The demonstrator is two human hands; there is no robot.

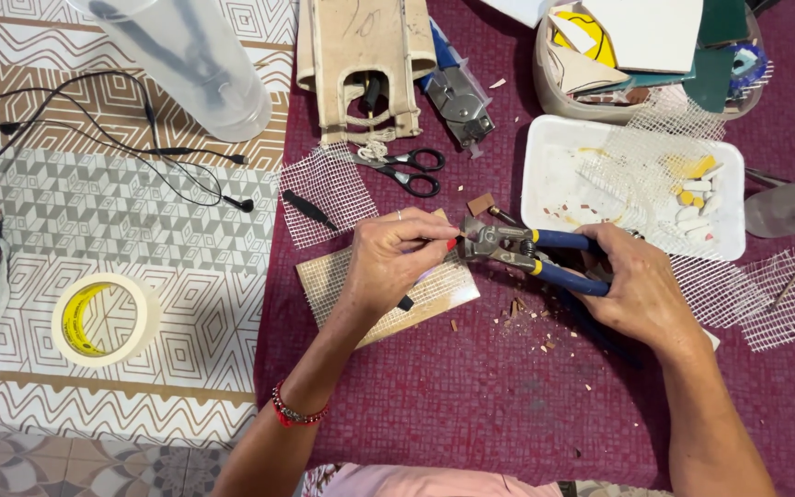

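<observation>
My right hand (641, 290) grips the blue handles of a pair of tile nippers (517, 247), whose metal jaws point left. My left hand (396, 258) pinches a small tile piece (453, 243) right at those jaws; the piece is mostly hidden by my fingertips. Under my left hand lies a tan tile covered with mesh (434, 296) on the maroon cloth (471, 405). Small brown chips (522, 317) are scattered below the nippers, and a brown tile fragment (480, 203) lies just above them.
A white tray (554, 175) with mesh and small tile bits sits at right, a bowl of tile shards (637, 55) behind it. Black scissors (407, 168), a metal tool (457, 97), mesh squares (324, 189), a tape roll (103, 317), earphones (167, 152) and a clear container (200, 60) lie around.
</observation>
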